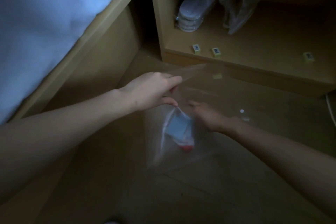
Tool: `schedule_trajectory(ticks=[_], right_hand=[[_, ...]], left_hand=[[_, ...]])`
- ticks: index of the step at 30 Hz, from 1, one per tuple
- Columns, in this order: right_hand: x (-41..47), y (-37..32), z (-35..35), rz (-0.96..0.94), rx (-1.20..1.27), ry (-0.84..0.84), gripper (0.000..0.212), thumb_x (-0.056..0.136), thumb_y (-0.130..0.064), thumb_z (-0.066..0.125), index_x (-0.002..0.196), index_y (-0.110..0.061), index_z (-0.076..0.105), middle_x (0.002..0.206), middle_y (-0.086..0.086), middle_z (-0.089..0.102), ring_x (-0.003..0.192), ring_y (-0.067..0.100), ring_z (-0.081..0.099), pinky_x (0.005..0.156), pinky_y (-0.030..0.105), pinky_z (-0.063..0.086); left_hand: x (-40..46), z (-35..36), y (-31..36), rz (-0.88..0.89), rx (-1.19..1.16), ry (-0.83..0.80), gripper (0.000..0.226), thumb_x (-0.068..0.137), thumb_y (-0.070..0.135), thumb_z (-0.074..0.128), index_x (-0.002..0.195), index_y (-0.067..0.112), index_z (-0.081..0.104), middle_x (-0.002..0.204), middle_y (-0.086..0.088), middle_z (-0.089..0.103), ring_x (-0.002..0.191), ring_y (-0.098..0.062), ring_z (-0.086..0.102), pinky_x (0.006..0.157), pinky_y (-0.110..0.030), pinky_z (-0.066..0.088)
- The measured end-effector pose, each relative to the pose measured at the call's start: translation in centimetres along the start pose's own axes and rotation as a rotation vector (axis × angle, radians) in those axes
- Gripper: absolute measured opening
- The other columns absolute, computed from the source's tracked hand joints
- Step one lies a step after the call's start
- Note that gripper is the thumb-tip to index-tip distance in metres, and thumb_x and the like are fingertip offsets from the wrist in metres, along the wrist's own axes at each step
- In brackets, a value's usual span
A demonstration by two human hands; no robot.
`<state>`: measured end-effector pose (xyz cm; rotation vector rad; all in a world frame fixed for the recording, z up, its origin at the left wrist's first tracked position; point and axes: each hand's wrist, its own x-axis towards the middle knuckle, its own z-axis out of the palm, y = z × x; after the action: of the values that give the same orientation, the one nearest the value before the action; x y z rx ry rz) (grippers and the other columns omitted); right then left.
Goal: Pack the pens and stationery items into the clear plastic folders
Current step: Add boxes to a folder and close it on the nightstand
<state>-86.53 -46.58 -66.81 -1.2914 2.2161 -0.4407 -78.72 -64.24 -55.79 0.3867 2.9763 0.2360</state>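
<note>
Clear plastic folder point(181, 132) mid-frame, top edge pinched by left hand point(151, 91); right hand point(205, 114) blurred behind it, grip unreadable; blue-red item point(179, 131) inside

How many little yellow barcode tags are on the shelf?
3: one tag near the shelf's left front, one just right of it, one far right. Others may hide in the dark.

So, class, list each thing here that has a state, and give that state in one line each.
Clear plastic folder: held up, mouth pulled open.
Small packet: blurred, at the folder's mouth.
Left hand: pinching the folder's edge.
Right hand: blurred, by the packet; grip unclear.
Wrapped discs: stacked on the shelf.
</note>
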Motion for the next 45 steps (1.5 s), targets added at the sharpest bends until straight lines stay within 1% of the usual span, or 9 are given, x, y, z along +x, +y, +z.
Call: schedule_trajectory(ticks=[10,14,17,22,26,29,33,40,45], right_hand=[[-1.8,1.5,-5.3,0.1,0.039,0.144,0.05,0.084,0.002,0.059,0.131,-0.015,0.055,0.135,0.006,0.055,0.127,0.022,0.048,0.096,0.018,0.031],[-2.7,1.0,-8.3,0.137,0.041,0.075,0.048,0.089,-0.003,0.058,0.134,-0.019,0.052,0.134,0.001,0.057,0.126,0.014,0.05,0.091,0.012,0.03],[-4.4,-0.4,-11.0,0.168,0.033,0.014,0.048,0.089,-0.005,0.058,0.134,-0.02,0.052,0.134,-0.001,0.057,0.124,0.013,0.05,0.089,0.009,0.029],[-9.2,-3.8,-18.0,0.305,0.052,-0.076,0.053,0.089,-0.008,0.06,0.138,-0.021,0.045,0.135,0.001,0.056,0.123,0.013,0.052,0.097,0.019,0.037],[-13.0,-7.2,-23.8,0.396,0.098,-0.078,0.056,0.09,-0.009,0.06,0.141,-0.024,0.041,0.136,0.001,0.054,0.122,0.014,0.052,0.1,0.027,0.042],[-15.8,-10.6,-28.4,0.426,0.147,-0.074,0.054,0.091,-0.009,0.058,0.14,-0.027,0.042,0.134,-0.002,0.054,0.12,0.012,0.052,0.099,0.026,0.043],[-19.2,-15.0,-34.6,0.461,0.209,-0.026,0.055,0.092,-0.012,0.058,0.14,-0.032,0.04,0.136,-0.005,0.053,0.121,0.011,0.053,0.098,0.027,0.043],[-25.2,-20.7,-44.2,0.511,0.357,0.157,0.05,0.095,-0.012,0.053,0.141,-0.03,0.041,0.131,-0.004,0.057,0.114,0.011,0.057,0.09,0.02,0.044],[-29.5,-21.0,-49.9,0.606,0.498,0.364,0.041,0.093,-0.005,0.053,0.132,-0.017,0.052,0.123,0.001,0.061,0.112,0.015,0.058,0.094,0.024,0.045]], left_hand=[[1.2,-2.4,-1.7,0.015,-0.154,-0.033,0.025,0.083,0.027,0.07,0.085,0.019,0.046,0.091,-0.004,0.061,0.083,-0.02,0.058,0.074,-0.039,0.049],[1.9,-3.6,-1.3,0.055,-0.1,-0.017,0.024,0.082,0.026,0.071,0.087,0.013,0.052,0.084,0.004,0.052,0.076,-0.013,0.049,0.066,-0.028,0.037],[2.0,-5.1,-0.2,0.038,-0.095,0.003,0.022,0.085,0.028,0.066,0.088,0.013,0.05,0.084,0.004,0.047,0.078,-0.021,0.054,0.066,-0.032,0.04],[1.6,-10.6,3.8,0.042,-0.118,-0.011,0.024,0.087,0.026,0.063,0.083,0.017,0.041,0.083,-0.002,0.048,0.074,-0.027,0.057,0.062,-0.039,0.046],[0.9,-16.5,6.4,0.071,-0.12,0.066,0.024,0.08,0.022,0.071,0.08,0.012,0.049,0.076,-0.004,0.054,0.059,-0.026,0.059,0.048,-0.034,0.047],[0.2,-21.9,8.3,0.077,-0.138,0.068,0.017,0.085,0.027,0.064,0.086,0.012,0.055,0.081,-0.002,0.059,0.066,-0.022,0.062,0.054,-0.033,0.05],[-1.1,-29.9,11.3,0.157,-0.125,0.152,0.016,0.08,0.032,0.062,0.083,0.018,0.055,0.071,0.006,0.061,0.055,-0.009,0.06,0.045,-0.018,0.043],[-0.1,-41.0,15.3,0.219,-0.137,0.194,0.035,0.072,0.026,0.077,0.083,0.024,0.044,0.072,0.009,0.061,0.055,-0.005,0.06,0.047,-0.011,0.034],[2.6,-46.9,17.4,0.242,-0.132,0.234,0.032,0.072,0.023,0.08,0.076,0.016,0.049,0.067,0.006,0.057,0.049,-0.011,0.055,0.041,-0.02,0.037]])
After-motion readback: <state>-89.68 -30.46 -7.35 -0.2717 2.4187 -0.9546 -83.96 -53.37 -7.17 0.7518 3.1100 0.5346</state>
